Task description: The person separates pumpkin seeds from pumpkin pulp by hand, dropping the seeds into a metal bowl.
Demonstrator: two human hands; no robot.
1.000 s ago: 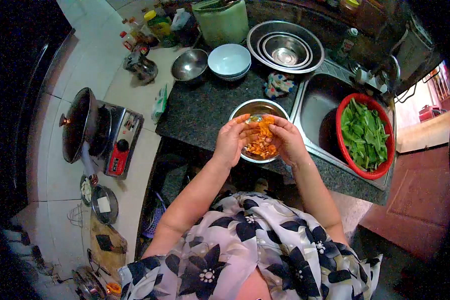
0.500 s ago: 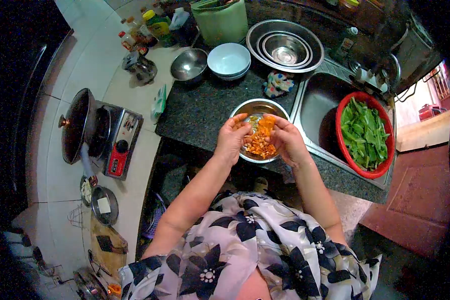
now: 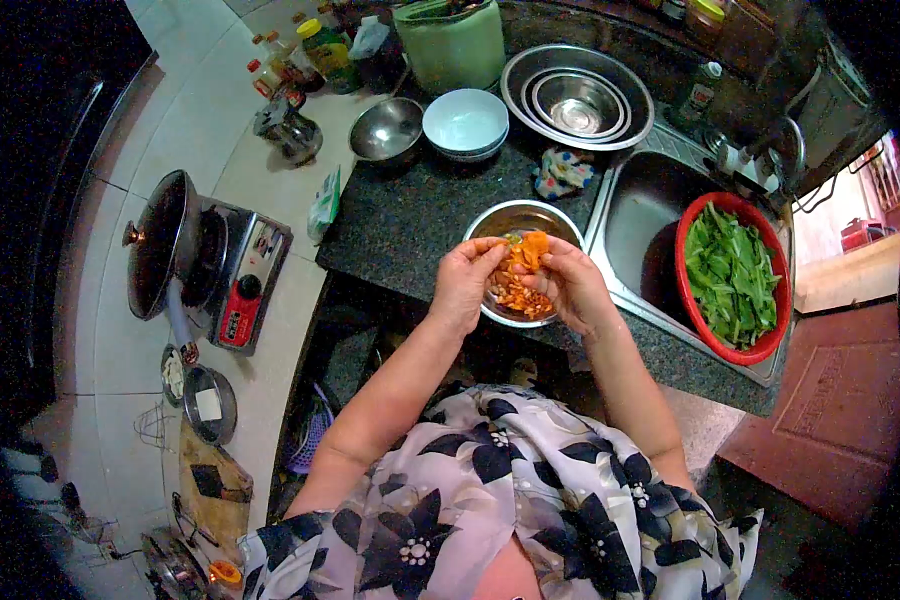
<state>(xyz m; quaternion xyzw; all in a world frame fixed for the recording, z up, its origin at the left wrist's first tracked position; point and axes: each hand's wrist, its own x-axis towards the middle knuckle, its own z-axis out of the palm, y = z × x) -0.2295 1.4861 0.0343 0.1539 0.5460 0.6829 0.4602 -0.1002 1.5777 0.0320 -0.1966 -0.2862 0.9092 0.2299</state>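
Note:
Over a steel bowl (image 3: 480,222) at the counter's edge, my left hand (image 3: 462,280) and my right hand (image 3: 577,285) face each other with fingertips pinched. Between them is a soft orange flower (image 3: 534,245), which looks like a squash blossom. My right thumb and fingers grip its orange part. The left fingertips pinch at its left side, near a small green bit. Inside the bowl, below my hands, lie torn orange pieces (image 3: 520,292).
At right, a red basin (image 3: 684,290) of leafy greens (image 3: 732,275) sits in the sink (image 3: 642,200). Nested steel basins (image 3: 515,100), pale bowls (image 3: 465,120) and a crumpled cloth (image 3: 562,172) stand behind. A gas stove (image 3: 250,285) with a wok (image 3: 160,245) is at left.
The left fingertips have closed in toward the orange flower, and my hands are slightly nearer each other. The whole view has shifted a little.

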